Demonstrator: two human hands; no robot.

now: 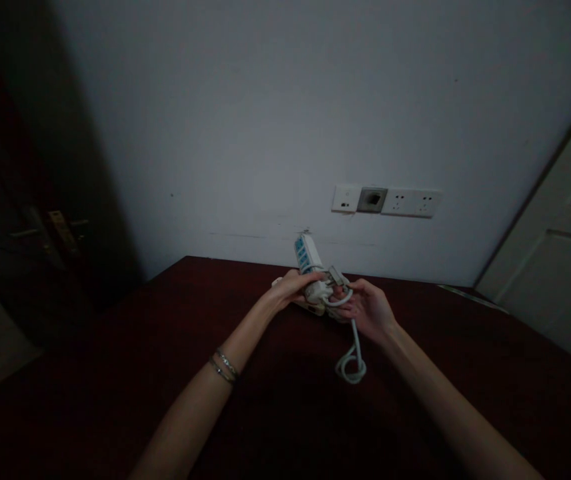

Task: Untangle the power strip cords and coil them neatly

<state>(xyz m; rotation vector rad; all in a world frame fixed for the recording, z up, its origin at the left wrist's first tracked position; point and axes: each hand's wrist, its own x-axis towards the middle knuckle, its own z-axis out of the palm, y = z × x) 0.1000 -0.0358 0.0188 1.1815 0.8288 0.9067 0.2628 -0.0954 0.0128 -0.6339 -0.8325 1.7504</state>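
Observation:
A white power strip [306, 256] with blue markings is held tilted above a dark red-brown table [115, 373]. My left hand [292, 288] is closed around its lower end. My right hand [368, 308] is closed on the white cable [350, 363] close to the strip, where a plug [335, 275] sits between the two hands. The cable hangs from my right hand and ends in a small loop just over the tabletop. Thin bracelets circle my left wrist.
A row of white wall sockets [388, 201] is set in the pale wall behind the table. A dark door with a metal handle [58, 230] stands at the left. A white panelled door [560, 267] is at the right.

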